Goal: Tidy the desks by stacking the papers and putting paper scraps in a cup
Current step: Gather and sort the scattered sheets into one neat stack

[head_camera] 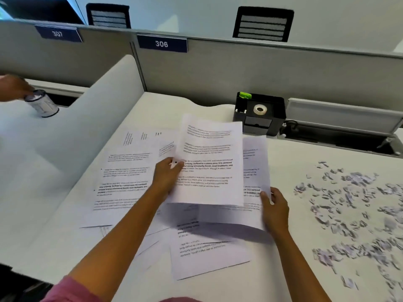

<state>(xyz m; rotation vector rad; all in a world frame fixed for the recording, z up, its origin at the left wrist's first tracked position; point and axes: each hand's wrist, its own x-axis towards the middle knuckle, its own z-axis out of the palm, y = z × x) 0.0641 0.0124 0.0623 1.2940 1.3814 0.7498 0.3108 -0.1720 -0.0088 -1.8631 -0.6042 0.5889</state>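
Gathering printed sheets at the centre of the table, scraps not yet touched.

Head view: the left hand (168, 177) pinches the left edge of a lifted printed sheet (210, 162) at mid-frame, thumb on top. The right hand (275, 209) grips the right edge of a second sheet (255, 171) lying partly beneath it. More loose papers (124, 182) lie spread over the table (283, 269) to the left and below. A wide scatter of paper scraps (353, 205) covers the right of the frame. At the upper left another person's hand (13, 87) holds a cup (42, 103), well apart from the scraps. The risk, as I judge it: the two held sheets sit askew, so squaring them carelessly could crease a corner, and sweeping paper rightward could fan the scraps further across the table.
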